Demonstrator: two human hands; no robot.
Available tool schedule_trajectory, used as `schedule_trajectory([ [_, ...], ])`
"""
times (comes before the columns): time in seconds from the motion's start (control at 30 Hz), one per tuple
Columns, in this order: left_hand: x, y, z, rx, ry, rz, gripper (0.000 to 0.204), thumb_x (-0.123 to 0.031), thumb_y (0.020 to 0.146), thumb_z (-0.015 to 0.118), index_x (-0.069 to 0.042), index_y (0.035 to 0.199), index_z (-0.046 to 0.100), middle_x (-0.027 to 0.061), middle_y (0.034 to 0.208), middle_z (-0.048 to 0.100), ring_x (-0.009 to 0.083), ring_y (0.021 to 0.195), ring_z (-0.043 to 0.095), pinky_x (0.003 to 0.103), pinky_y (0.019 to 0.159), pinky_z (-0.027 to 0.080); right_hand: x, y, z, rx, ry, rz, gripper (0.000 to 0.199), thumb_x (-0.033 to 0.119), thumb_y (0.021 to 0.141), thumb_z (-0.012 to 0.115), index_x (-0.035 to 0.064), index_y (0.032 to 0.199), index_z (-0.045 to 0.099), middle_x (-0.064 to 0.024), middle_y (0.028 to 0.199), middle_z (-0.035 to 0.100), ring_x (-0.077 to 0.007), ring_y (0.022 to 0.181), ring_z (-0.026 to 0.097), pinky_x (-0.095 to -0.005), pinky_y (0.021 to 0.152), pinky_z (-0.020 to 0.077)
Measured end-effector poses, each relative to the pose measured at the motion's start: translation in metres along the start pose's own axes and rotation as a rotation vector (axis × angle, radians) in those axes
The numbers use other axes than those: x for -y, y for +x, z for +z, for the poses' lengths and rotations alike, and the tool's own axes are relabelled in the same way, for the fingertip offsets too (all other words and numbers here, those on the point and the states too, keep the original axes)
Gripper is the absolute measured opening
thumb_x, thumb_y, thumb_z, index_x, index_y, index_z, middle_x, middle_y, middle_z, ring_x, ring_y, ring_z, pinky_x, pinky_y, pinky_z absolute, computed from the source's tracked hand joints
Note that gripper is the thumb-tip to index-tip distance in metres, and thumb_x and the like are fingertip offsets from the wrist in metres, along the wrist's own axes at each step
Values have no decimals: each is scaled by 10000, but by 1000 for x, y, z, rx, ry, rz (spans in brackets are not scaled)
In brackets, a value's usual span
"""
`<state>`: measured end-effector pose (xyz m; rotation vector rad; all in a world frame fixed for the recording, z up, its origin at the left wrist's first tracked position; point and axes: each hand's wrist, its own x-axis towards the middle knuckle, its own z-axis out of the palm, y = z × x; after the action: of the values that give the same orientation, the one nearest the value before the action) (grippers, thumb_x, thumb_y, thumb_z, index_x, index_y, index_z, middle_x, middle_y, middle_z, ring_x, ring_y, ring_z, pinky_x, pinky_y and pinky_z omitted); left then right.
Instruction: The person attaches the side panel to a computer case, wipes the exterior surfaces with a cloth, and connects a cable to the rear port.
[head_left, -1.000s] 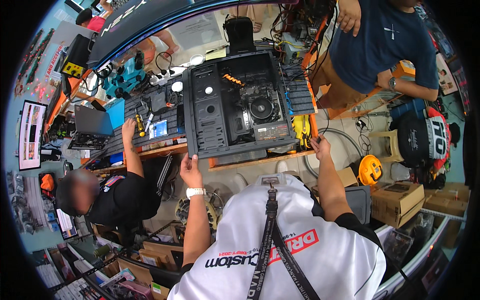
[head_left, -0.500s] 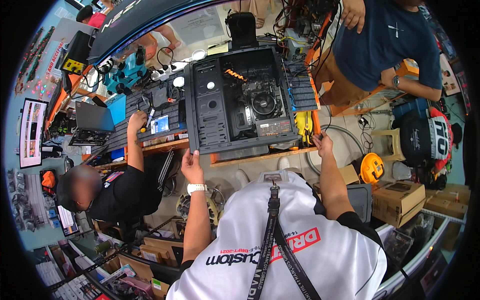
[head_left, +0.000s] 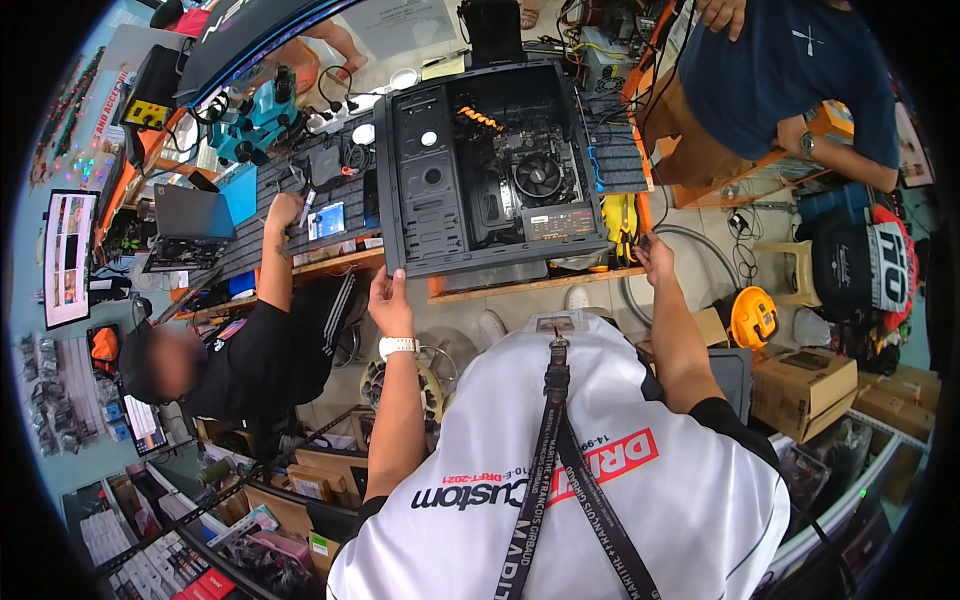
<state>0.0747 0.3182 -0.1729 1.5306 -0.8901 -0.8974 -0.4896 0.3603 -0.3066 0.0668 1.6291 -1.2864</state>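
Note:
A black computer case point(head_left: 420, 215) lies on its side on the workbench, its inside uncovered. A round black cooling fan point(head_left: 538, 177) sits over the motherboard, and a power supply point(head_left: 560, 224) shows at the near right. An orange coiled cable point(head_left: 480, 118) lies in the case's upper part. My left hand point(head_left: 391, 303) is closed at the near left corner, thumb on the frame and fingers partly hidden below. My right hand point(head_left: 656, 260) is beside the bench's right end, off the case's near right corner, fingers apart and apparently holding nothing.
At left a co-worker's hand point(head_left: 286, 209) rests on the grey slatted bench top point(head_left: 240, 262) near a laptop point(head_left: 190, 212). Yellow gloves point(head_left: 620, 222) hang by the case's right side. Another person in a dark blue shirt point(head_left: 775, 75) stands at right. A stool point(head_left: 402, 385) stands behind the bench.
The whole scene has shifted up and slightly right in the picture. Both my hands and the computer case keep about the same places relative to each other.

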Motion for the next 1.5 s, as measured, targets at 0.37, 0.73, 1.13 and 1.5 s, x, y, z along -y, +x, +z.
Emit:
schedule_trajectory([
  [0.37, -2, 4, -5, 21, 32, -75, 475, -197, 1015, 830, 51, 1387, 671, 27, 1092, 742, 69, 905, 630, 235, 809, 502, -17, -5, 16, 129, -11, 62, 206, 160, 1018, 759, 52, 1160, 657, -57, 1006, 638, -210, 943, 687, -361, 933, 650],
  [0.73, -11, 6, -6, 62, -1, -123, 432, -205, 1047, 793, -4, 1409, 670, 3, 1175, 742, 60, 924, 644, 227, 754, 492, -20, -29, 76, 333, 33, 59, 203, 179, 1002, 805, 111, 1156, 692, -33, 1062, 751, -194, 945, 742, -398, 901, 625],
  [1.13, -20, 10, -14, 120, 129, -179, 455, -256, 1082, 745, -60, 1476, 625, 10, 1303, 706, 147, 1114, 674, 356, 982, 567, -37, -40, 75, 340, 233, 6, 276, 178, 965, 848, 23, 1144, 706, -85, 1046, 751, -215, 932, 756, -362, 862, 641],
  [1.5, -24, 8, -5, 76, 160, -233, 471, -309, 1100, 712, -100, 1512, 621, -16, 1276, 714, 136, 1122, 672, 352, 990, 548, -20, -49, 65, 432, 16, -47, 261, 210, 978, 844, 65, 1172, 746, -45, 1021, 771, -167, 936, 747, -335, 860, 619],
])
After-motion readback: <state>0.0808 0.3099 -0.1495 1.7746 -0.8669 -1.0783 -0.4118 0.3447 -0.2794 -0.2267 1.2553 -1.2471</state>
